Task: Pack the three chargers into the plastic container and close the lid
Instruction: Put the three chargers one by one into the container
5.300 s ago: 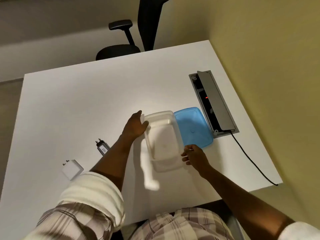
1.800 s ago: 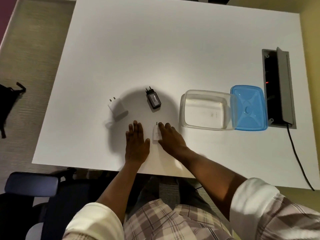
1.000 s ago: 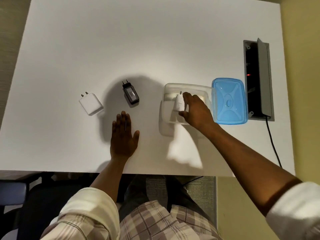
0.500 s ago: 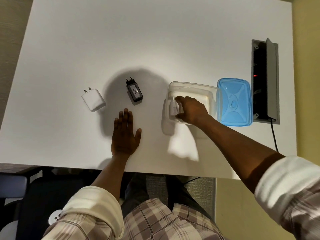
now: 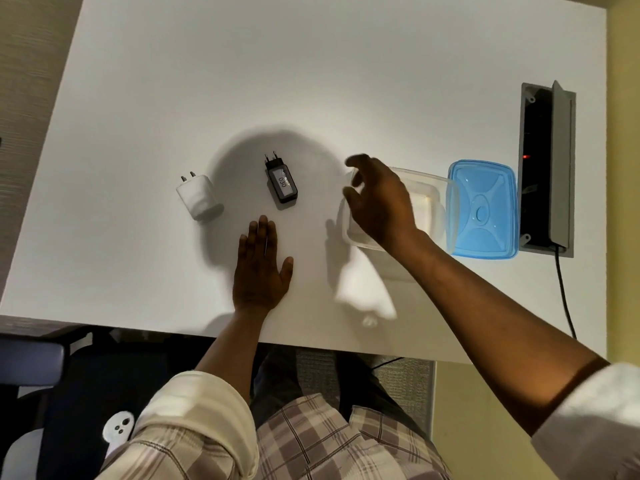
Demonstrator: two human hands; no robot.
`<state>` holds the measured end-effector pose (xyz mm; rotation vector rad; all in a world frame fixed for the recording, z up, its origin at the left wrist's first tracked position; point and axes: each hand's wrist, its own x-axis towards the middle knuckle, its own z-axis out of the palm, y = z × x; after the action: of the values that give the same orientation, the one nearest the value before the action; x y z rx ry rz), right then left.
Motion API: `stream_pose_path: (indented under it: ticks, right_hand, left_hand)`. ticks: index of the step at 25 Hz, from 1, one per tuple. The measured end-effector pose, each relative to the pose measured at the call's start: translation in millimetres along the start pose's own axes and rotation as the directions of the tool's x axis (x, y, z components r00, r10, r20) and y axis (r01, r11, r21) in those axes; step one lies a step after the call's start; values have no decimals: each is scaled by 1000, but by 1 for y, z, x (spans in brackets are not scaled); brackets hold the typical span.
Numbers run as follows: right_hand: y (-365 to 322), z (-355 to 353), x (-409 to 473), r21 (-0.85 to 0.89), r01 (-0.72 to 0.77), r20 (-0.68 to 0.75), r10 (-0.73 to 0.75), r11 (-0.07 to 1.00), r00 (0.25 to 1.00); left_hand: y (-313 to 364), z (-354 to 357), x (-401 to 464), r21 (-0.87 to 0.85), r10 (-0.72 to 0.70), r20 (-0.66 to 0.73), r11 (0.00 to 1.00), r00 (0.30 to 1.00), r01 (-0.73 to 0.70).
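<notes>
Down at the near edge of the table (image 5: 311, 64): left hand (image 5: 261, 268) pressed flat, palm down, fingers together and straight, holding nothing. Just bracing.

A little farther in and toward the right edge: right hand (image 5: 379, 202) hovering over the left end of the plastic container (image 5: 438, 192), fingers loosely curled and apart, nothing clamped between them, fingertips aimed left at the chargers out on the table. Looks like a reach for the next pick.

Two chargers out in the open mid-table, well left of the container: black charger (image 5: 282, 183) lying flat with its label up and prongs toward the far edge, nearest the reaching hand; white charger (image 5: 198, 197) farther left, prongs also pointing to the far edge. Third charger nowhere in sight, possibly inside the container under that right hand, impossible to tell from here.

Blue lid (image 5: 483, 209) lying flat just beyond the container's right end, its left edge tucked under or against the clear wall, with the socket box (image 5: 545, 171) and its cable (image 5: 564, 292) by the right edge.

How to do it well, as a judgement: go for the black one first, the shorter trip. Pinch across the long sides of the body, thumb one side, fingers the other, clear of the prongs. Lift cleanly, carry over the container rim without clipping the thin wall, and lay it flat along one side to leave room for the white block. Consider steadying the light container with the idle left hand, likely to skid at a nudge.
</notes>
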<state>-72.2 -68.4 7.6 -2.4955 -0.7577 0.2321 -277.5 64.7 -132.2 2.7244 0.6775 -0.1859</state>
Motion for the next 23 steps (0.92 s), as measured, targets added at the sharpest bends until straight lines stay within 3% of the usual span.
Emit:
stream_pose_path:
  ticks: [3, 6, 8, 13, 23]
  right_hand:
    - [-41, 24, 30, 28, 98, 152, -101, 995, 983]
    - [-61, 58, 55, -96, 85, 403, -39, 992, 914]
    - [-63, 75, 64, -196, 85, 484, 21, 977, 875]
    - [-59, 95, 69, -300, 125, 520, 52, 946, 853]
    - [-64, 91, 63, -240, 105, 527, 39, 965, 849]
  left_hand:
    - [0, 0, 1, 19, -36, -20, 999, 999, 36]
    - [-1, 2, 2, 20, -62, -39, 998, 997, 63]
    - [-3, 5, 2, 29, -58, -49, 998, 997, 59]
    - [-4, 6, 1, 21, -63, -51, 998, 997, 64]
    - [-4, 7, 2, 31, -70, -47, 997, 996, 71]
